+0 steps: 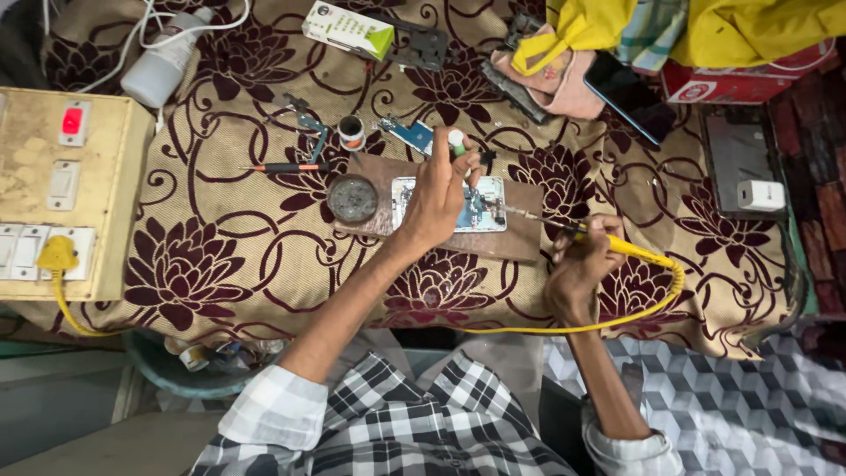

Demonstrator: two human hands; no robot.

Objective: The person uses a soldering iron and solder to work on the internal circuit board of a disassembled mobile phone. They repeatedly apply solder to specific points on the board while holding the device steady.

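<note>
Now right hand (583, 264) gripping soldering iron (564, 226), opened phone (451, 204)

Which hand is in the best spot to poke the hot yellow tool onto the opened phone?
Probably the right hand: it grips the yellow soldering iron, tip aimed at the opened phone. The left hand rests on the phone, holding a small white-and-green item.

Left of the fingers lie a round tin (352, 198), a small roll of tape (351, 132) and a thin screwdriver (284, 167). Far left stands a beige switchboard (66, 189) carrying a yellow plug (57, 254). Beyond the fingers lie a white bottle (163, 63) and a white-green carton (346, 29); off right, a dark phone (627, 95) and a white adapter (760, 195).
</note>
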